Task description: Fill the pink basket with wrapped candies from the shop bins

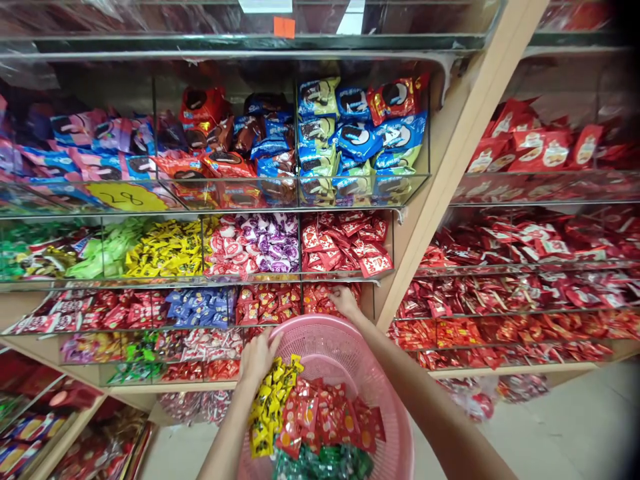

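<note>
Pink basket (397,427) has left hand (257,358) gripping rim, right hand (345,302) just beyond.

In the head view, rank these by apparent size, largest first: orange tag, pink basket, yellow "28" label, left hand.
1. Pink basket
2. Left hand and yellow "28" label: too alike to rank; the hand is also nearer the camera
3. Orange tag

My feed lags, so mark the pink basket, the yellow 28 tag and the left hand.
Pink basket (325,337), head view, inner far wall.
Yellow 28 tag (129,197), head view, its middle.
Left hand (255,358), head view, back of the hand.
</note>
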A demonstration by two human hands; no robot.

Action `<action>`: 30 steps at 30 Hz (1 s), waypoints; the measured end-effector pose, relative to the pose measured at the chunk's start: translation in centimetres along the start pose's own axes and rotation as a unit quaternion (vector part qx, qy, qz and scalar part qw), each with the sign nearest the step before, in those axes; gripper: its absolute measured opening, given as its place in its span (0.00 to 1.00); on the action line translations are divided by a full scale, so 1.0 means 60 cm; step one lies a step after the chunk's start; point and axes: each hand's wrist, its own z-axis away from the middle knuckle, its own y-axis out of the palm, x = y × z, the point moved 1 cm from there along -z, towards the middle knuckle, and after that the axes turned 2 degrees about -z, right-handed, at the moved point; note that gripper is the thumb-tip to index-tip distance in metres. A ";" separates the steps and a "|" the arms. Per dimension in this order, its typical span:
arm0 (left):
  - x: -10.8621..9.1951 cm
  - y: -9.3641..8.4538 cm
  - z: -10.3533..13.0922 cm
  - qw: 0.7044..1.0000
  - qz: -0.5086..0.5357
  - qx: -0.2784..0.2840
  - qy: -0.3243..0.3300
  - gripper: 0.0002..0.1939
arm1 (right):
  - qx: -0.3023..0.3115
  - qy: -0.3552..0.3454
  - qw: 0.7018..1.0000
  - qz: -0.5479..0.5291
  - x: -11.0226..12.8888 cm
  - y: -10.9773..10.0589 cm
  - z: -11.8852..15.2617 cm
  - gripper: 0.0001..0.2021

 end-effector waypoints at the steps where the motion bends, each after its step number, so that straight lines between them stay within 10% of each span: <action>1: 0.001 0.000 0.000 1.000 0.000 -0.003 0.003 0.26 | -0.004 0.005 1.000 -0.001 -0.005 0.007 -0.004 0.05; 9: 0.007 0.009 -0.004 1.000 0.008 -0.013 0.014 0.26 | -0.028 0.008 0.997 -0.074 -0.019 0.026 -0.008 0.03; 20: 0.004 0.007 -0.002 1.000 0.002 -0.008 0.010 0.26 | -0.044 -0.042 0.976 -0.209 0.036 -0.066 0.051 0.13; 30: 0.002 0.006 0.000 1.000 0.007 -0.009 0.010 0.26 | 0.138 -0.020 0.951 -0.277 0.088 -0.050 0.125 0.11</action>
